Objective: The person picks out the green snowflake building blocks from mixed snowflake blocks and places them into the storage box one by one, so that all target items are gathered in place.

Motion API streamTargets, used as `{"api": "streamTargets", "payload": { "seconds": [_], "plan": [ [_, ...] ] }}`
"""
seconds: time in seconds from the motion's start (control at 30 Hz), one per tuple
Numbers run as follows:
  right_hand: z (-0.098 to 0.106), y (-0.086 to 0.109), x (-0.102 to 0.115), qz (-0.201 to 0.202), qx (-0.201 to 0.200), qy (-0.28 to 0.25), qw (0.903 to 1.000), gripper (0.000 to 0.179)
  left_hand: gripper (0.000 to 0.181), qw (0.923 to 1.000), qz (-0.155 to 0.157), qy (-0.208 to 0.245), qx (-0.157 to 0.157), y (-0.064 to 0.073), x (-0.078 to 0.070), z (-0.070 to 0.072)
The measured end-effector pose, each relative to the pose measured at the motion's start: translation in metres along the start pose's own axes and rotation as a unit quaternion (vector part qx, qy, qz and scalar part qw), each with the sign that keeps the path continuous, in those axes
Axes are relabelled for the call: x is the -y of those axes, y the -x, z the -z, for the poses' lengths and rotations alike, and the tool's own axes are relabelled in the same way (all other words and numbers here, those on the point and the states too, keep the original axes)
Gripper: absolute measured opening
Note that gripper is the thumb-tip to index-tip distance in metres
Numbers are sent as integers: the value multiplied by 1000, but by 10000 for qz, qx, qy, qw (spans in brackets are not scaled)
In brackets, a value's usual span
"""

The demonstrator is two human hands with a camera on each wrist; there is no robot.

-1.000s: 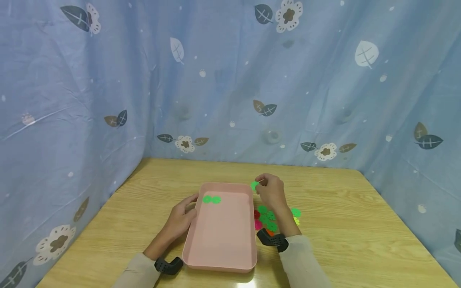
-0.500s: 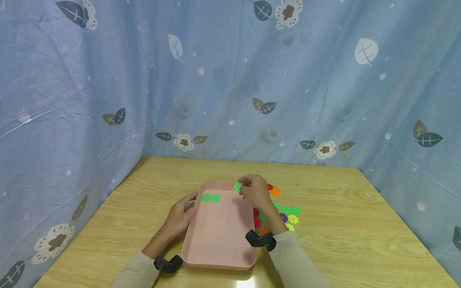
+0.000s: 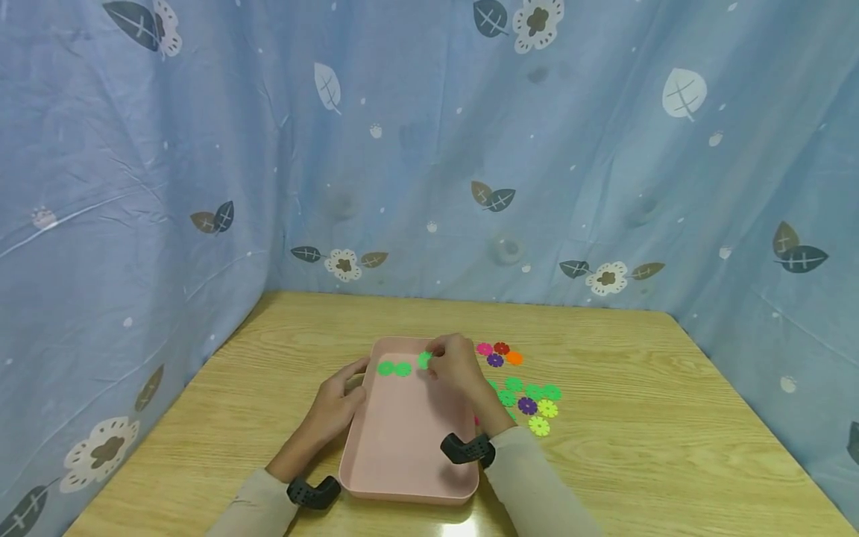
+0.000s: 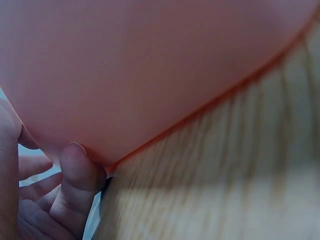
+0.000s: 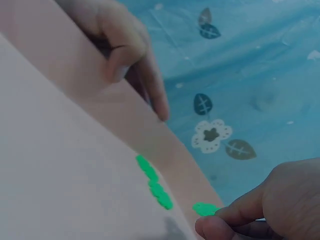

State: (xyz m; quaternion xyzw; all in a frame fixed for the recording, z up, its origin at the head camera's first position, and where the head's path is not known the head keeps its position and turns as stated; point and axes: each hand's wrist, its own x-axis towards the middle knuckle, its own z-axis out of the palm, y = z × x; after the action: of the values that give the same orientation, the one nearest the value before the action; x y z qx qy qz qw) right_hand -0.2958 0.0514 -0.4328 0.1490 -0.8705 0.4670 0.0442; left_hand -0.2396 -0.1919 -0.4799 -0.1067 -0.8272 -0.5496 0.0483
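A pink tray (image 3: 403, 447) lies on the table before me. Along its left wall, my left hand (image 3: 333, 406) holds the tray, thumb and fingers at the side. That thumb (image 4: 80, 172) shows against the pink wall in the left wrist view. Over the tray's far right part, my right hand (image 3: 458, 365) pinches a green snowflake disc (image 5: 204, 208) between thumb and forefinger. Two more green discs (image 3: 394, 369) lie side by side inside the tray, near its far left corner.
Right of the tray, partly behind the right forearm, lie several green discs (image 3: 514, 384), yellow discs (image 3: 539, 426) and a purple disc (image 3: 527, 406). Farther back sit an orange disc (image 3: 514, 358), a red, a pink and another purple one. A blue curtain (image 3: 429, 149) hangs behind the table (image 3: 637, 418).
My right hand has moved left with the green disc, from beyond the tray's right rim to over its far part. The left hand has stayed on the tray.
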Motion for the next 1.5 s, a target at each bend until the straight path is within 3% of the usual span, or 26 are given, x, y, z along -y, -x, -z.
{"api": "streamTargets", "payload": {
  "seconds": [0.17,0.2,0.3,0.4,0.43,0.7,1.2,1.27,1.37,1.5],
  "plan": [
    [-11,-1,-4,21,13,658,9978,35,57,9999,-31,135,84,0,1,0],
    [-13,-1,-5,47,-6,755,9971,27,56,9998,-41,188,106,1,2,0],
    [-16,0,-5,62,-112,917,9957,30,56,9995,-50,277,126,1,1,0],
    [-17,1,-4,82,-184,920,9956,31,56,9995,-59,293,138,1,1,1],
    [-17,1,-4,107,-218,933,9953,40,56,9995,-58,288,135,1,0,1],
    [-18,2,-3,140,-173,630,9978,31,56,9995,-46,311,85,2,-2,1],
    [-16,7,0,393,-177,817,9957,28,56,9997,-14,244,-11,2,-2,-2],
    [-14,7,1,330,-86,691,9970,26,55,9997,-5,249,-25,2,-2,-2],
    [-9,7,4,89,213,61,9997,27,55,9997,2,230,-23,2,-2,-2],
    [3,9,10,-261,375,-857,9953,30,56,9998,-17,187,-22,1,-3,-2]
  ]
}}
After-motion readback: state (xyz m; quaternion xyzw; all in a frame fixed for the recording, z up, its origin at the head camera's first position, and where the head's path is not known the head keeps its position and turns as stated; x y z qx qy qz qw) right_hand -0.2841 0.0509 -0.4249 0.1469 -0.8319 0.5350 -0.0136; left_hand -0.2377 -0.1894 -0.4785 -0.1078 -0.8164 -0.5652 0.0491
